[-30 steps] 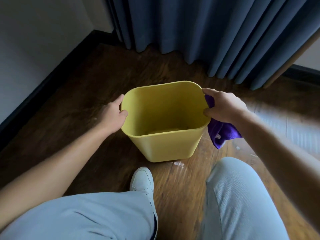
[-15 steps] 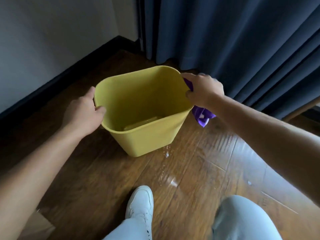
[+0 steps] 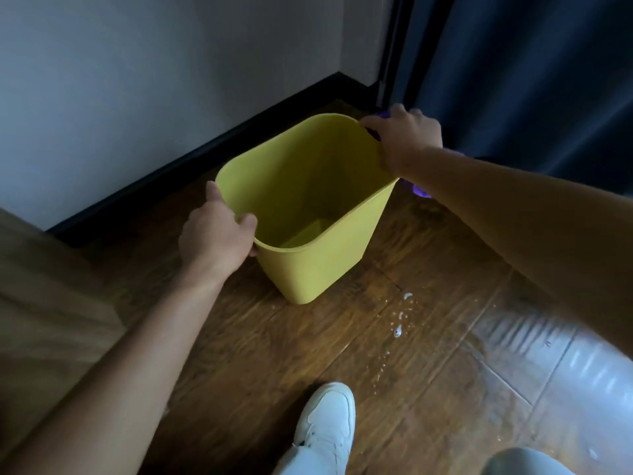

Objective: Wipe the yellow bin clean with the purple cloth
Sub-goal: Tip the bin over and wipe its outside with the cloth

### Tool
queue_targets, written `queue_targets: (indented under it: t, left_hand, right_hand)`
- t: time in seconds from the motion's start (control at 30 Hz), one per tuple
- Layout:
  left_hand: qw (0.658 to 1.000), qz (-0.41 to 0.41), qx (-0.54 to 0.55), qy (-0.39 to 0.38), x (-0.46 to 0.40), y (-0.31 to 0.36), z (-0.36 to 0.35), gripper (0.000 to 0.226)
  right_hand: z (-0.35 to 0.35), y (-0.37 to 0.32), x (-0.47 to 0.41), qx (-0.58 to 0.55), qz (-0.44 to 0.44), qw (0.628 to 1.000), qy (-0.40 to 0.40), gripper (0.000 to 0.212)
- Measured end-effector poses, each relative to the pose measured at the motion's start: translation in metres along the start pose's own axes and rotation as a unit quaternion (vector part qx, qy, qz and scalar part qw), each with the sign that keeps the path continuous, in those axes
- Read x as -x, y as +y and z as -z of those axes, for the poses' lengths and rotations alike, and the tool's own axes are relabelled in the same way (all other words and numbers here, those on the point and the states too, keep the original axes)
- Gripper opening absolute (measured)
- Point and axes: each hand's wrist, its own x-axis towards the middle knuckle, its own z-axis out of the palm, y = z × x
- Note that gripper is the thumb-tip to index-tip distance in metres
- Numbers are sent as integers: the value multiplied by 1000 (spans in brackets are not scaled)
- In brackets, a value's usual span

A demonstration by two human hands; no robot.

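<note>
Yellow bin (image 3: 310, 214) on wood floor (image 3: 428, 337), near wall corner. Left hand (image 3: 216, 234) pinches near rim, thumb inside. Right hand (image 3: 404, 138) grips far rim, fingers pressing purple cloth (image 3: 419, 190) against the outer wall.

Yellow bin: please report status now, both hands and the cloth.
Left hand gripping near rim of yellow bin. Right hand gripping far rim, purple cloth bunched under it. Bin tilted, looks empty. White specks on floor.

Home corner: wood floor (image 3: 342, 337), curtain (image 3: 531, 80).
</note>
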Motion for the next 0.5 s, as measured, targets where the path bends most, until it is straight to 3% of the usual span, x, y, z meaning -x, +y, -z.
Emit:
queue_targets:
  t: [0.17, 0.5]
  left_hand:
    - [999, 36, -38, 8, -3, -29, -8, 80]
    - [996, 67, 56, 10, 18, -37, -21, 70]
  right_hand:
    - [-17, -23, -1, -7, 18, 1000, -15, 64]
    - [-29, -34, 2, -14, 16, 1000, -14, 61]
